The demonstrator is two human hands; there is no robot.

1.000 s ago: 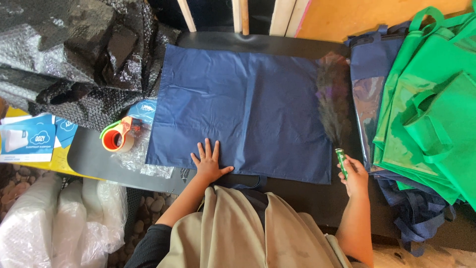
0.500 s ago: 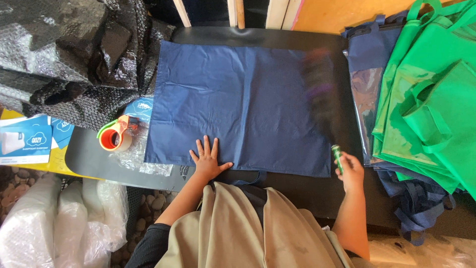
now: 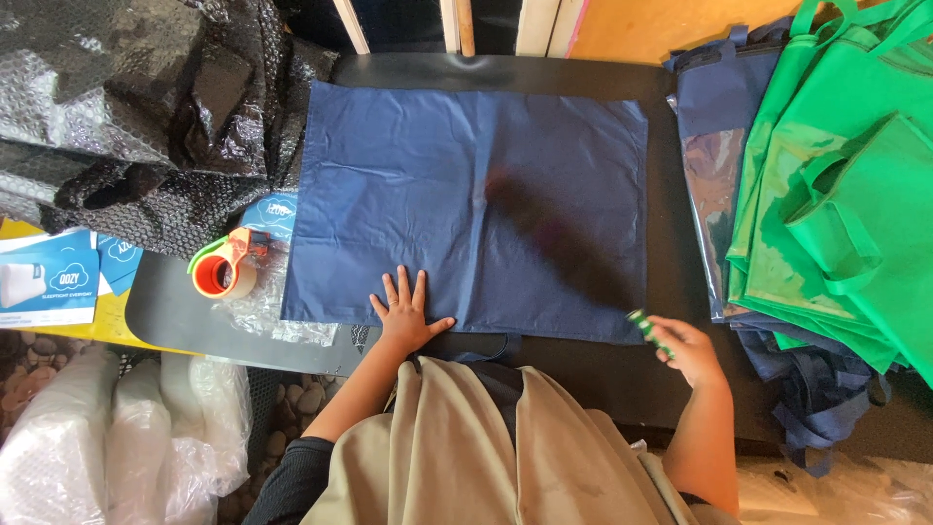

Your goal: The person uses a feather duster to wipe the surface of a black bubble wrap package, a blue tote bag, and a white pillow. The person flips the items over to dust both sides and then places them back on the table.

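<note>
Head view, left hand [image 3: 408, 316] flat on blue fabric [image 3: 466, 204]

A dark motion blur [image 3: 544, 228] smears across the navy cloth [image 3: 408, 175], its source impossible to tell

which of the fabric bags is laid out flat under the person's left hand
The navy blue bag, spread flat mid-table with the left hand pressing its near edge. The green bags lie piled at the right.

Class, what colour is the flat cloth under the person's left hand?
Navy blue cloth, clearest in the head view.
</note>
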